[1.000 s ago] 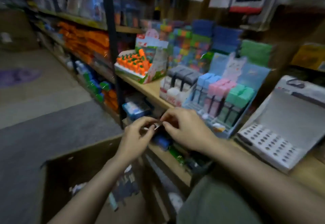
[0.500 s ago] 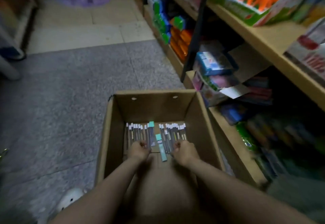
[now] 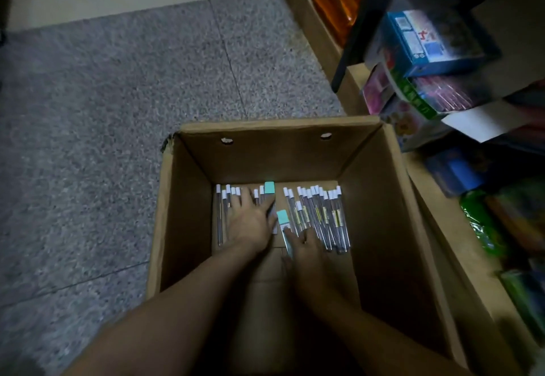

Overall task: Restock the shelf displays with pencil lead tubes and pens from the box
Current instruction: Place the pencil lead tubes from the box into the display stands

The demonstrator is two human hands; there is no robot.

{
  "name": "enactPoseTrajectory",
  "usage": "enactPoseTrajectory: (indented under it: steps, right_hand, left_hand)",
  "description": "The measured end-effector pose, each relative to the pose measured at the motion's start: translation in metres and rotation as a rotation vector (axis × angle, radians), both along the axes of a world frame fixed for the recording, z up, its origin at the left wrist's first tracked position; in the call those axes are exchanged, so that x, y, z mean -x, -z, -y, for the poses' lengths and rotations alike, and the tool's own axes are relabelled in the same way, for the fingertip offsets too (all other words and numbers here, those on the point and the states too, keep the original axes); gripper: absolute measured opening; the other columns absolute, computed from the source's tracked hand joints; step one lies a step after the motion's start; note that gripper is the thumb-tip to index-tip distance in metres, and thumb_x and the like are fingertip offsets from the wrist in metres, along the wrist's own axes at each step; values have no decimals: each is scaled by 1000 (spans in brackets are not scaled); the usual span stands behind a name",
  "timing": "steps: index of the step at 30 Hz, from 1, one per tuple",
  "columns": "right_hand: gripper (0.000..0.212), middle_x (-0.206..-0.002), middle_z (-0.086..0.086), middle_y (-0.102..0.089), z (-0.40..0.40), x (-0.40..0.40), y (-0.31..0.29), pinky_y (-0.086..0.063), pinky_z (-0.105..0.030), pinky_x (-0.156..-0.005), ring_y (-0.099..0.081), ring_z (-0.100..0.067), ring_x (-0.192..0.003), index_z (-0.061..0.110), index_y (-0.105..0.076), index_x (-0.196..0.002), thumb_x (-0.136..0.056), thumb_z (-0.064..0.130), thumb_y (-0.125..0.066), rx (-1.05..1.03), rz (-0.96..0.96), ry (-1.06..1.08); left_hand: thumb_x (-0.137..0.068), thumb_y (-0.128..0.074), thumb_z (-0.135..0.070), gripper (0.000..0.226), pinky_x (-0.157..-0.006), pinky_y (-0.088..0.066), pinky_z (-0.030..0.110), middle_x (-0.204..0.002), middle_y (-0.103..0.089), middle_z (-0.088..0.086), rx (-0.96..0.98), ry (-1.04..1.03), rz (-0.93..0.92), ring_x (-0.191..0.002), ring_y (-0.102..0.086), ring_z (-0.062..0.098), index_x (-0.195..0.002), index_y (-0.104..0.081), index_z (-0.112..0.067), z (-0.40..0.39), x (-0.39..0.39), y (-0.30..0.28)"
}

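Both hands down in the box, on the lead tubes.

Your left hand (image 3: 249, 217) lies spread flat on the tubes by the box's (image 3: 188, 228) left wall; your right hand (image 3: 303, 243) rests fingers-out at the near ends of the right-hand pencil lead tubes (image 3: 324, 216). The tubes lie with caps toward the far wall, so gather them lengthwise.

Head camera, steeply down over an open cardboard box (image 3: 188, 228)

Close above the box; shelves (image 3: 436, 219) run along its right, floor (image 3: 103, 124) to its left.
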State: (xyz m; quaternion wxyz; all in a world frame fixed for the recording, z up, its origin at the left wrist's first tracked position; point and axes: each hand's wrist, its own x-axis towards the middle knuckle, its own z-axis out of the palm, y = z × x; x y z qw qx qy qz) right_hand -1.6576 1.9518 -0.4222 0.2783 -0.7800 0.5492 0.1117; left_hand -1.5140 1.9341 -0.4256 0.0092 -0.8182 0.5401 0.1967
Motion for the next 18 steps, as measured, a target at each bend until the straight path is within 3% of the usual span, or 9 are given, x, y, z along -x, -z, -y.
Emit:
enactPoseTrajectory:
  steps: [6, 10, 12, 14, 17, 18]
  right_hand:
    - [40, -137, -3, -39, -11, 10, -2, -41, -24, -93, -50, -17, -115, 21, -46, -137, -97, 17, -50, 28, 137, 77]
    - [56, -128, -6, -52, -12, 11, -5, -44, -31, -96, -53, -22, -115, 15, -48, -134, -82, 10, -71, -55, 305, 327]
    - [64, -107, 2, -62, -11, 15, -9, -51, -28, -86, -61, -16, -100, 16, -49, -133, -77, 4, -77, -151, 385, 425]
    - [69, -85, 10, -59, -7, 20, -12, -49, -18, -72, -60, -9, -83, 16, -48, -135, -75, 1, -79, -239, 417, 498]
    - [77, -90, 0, -64, 3, 29, -15, -50, -18, -75, -62, -16, -88, 16, -41, -143, -78, -2, -76, -286, 450, 590]
    - [80, -95, -3, -64, 6, 32, -16, -49, -13, -73, -62, -17, -91, 17, -37, -147, -79, -4, -74, -269, 461, 607]
  left_hand:
    - [-97, -47, -47, 42, -99, -37, 33, -132, -35, 5, 84, -97, -75, -119, -33, 23, -138, -45, -44, -37, 17, 3]
    - [-92, -59, -40, 40, -97, -40, 31, -128, -43, 1, 156, -180, -187, -120, -37, 21, -130, -56, -31, -52, 23, 8]
    - [-89, -63, -38, 42, -94, -43, 33, -128, -45, 0, 178, -226, -230, -120, -39, 22, -128, -54, -26, -50, 26, 11]
    - [-86, -65, -40, 47, -94, -45, 35, -128, -47, -1, 185, -257, -222, -120, -40, 22, -127, -51, -22, -43, 32, 13]
    - [-83, -69, -38, 53, -94, -45, 36, -130, -46, 0, 190, -253, -202, -121, -40, 22, -128, -47, -20, -31, 45, 14]
    - [-82, -71, -33, 54, -95, -44, 36, -132, -44, 1, 190, -228, -195, -122, -39, 22, -128, -46, -20, -29, 49, 14]
